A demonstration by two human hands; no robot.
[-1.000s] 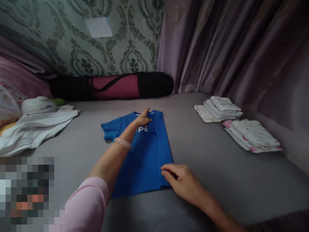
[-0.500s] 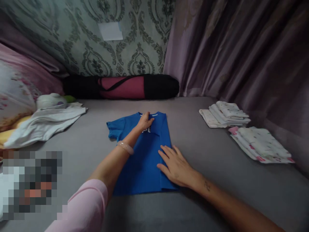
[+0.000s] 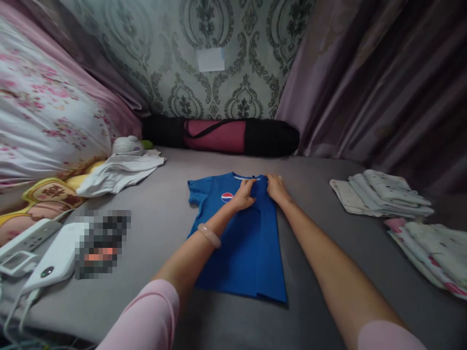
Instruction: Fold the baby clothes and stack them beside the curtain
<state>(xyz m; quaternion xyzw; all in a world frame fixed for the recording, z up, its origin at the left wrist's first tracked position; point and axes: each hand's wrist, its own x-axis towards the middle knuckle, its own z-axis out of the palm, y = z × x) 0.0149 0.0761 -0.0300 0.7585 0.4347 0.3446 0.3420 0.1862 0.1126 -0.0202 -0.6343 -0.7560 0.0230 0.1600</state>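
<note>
A blue T-shirt [image 3: 233, 257] lies on the grey bed sheet, its right side folded inward in a long strip and its left sleeve spread out. A round red, white and blue logo shows on its chest. My left hand [image 3: 245, 194] rests on the shirt just below the collar, thumb apart from the fingers; a pale bangle circles that wrist. At the folded right shoulder, my right hand [image 3: 276, 188] has its fingers bent round the edge of the cloth. Its fingertips are partly hidden.
Folded white patterned cloths [image 3: 386, 194] and another folded stack [image 3: 434, 253] sit at the right. A black and pink long bag [image 3: 215, 136] lies against the wall. Left are a crumpled white garment [image 3: 124, 170], a power strip [image 3: 31, 238] and a white device [image 3: 54, 262].
My right hand has moved from the shirt's right side up to its shoulder. My left hand has shifted slightly down from the collar, uncovering the logo. The view has turned left.
</note>
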